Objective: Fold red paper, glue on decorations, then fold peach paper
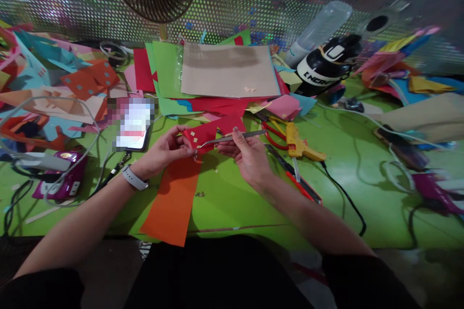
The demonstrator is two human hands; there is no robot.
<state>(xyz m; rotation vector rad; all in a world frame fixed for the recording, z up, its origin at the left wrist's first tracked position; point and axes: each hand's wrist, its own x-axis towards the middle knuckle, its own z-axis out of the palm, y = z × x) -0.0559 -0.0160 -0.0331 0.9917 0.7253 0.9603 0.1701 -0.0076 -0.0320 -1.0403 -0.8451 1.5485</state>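
With the left hand (172,147), pinched the left end of a red paper (205,130) between thumb and fingers, over the table (224,203) and back from its near edge. Below this grip, saw an orange paper strip (172,203) slanting to the table's near edge, with upper end partly hidden. On the red paper, noted several small pale squares (193,133), the clearest close to the left end. Judged the paper light and thin, stiff enough to stay spread from a one-ended hold, yet apt to bend or crease under a hard squeeze; by appearance, not slippery to bare fingertips. Judged best to take hold at the outer margin, away from the squares, and to handle pieces so small with a fine tool. Just right of the lowest clear square, found the tip of slim metal tweezers (232,138); could not tell contact with the paper, nor any piece between the points. With the right hand (248,152), gripped the tweezers between thumb and fingers, tip leftward. Farther right, well back from the table's near edge, observed a yellow glue gun (300,145) and, closer to that edge, a red-and-black tool (304,187).
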